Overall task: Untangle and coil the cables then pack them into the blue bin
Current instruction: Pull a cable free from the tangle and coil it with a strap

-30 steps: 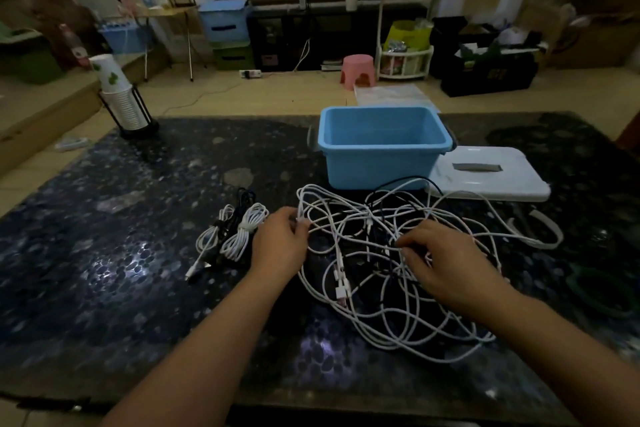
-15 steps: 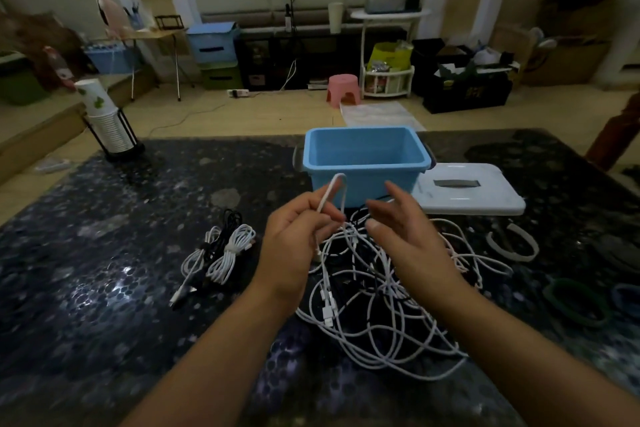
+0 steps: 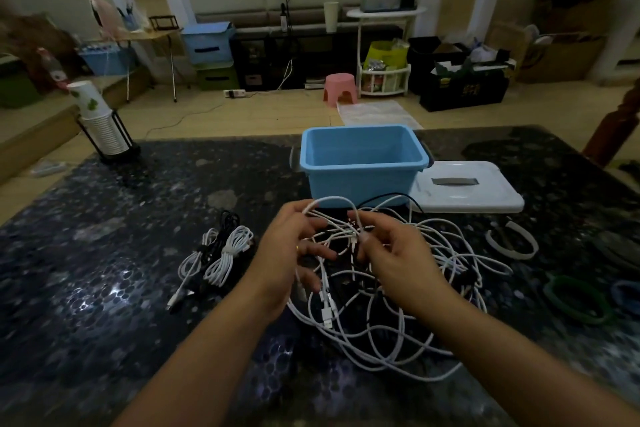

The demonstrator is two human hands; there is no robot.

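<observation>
From the head view, both forearms reach in from the near edge and meet over the middle of the dark speckled table (image 3: pixel 104 236). The left hand (image 3: pixel 291 253) is raised above the tangle of cables (image 3: pixel 388 315), palm turned inward, its thumb and upper fingers pinching a loop of white cable (image 3: pixel 332 201) that arches toward the right hand; its lower fingers spread loosely among the strands. The right hand (image 3: pixel 391 253) is held just beside it, back toward the camera, its fingertips pinching white strands near the same loop. The tangle, mostly white with some black strands, lies on the table beneath and to the right of the hands. To the left, near the left wrist, lie coiled cables (image 3: pixel 221 253), white and black, side by side. The blue bin (image 3: pixel 363 177) stands open just beyond the hands, and its white lid (image 3: pixel 464 191) lies flat on its right. A stack of paper cups (image 3: pixel 100 121) in a black holder stands at the far left corner.
</observation>
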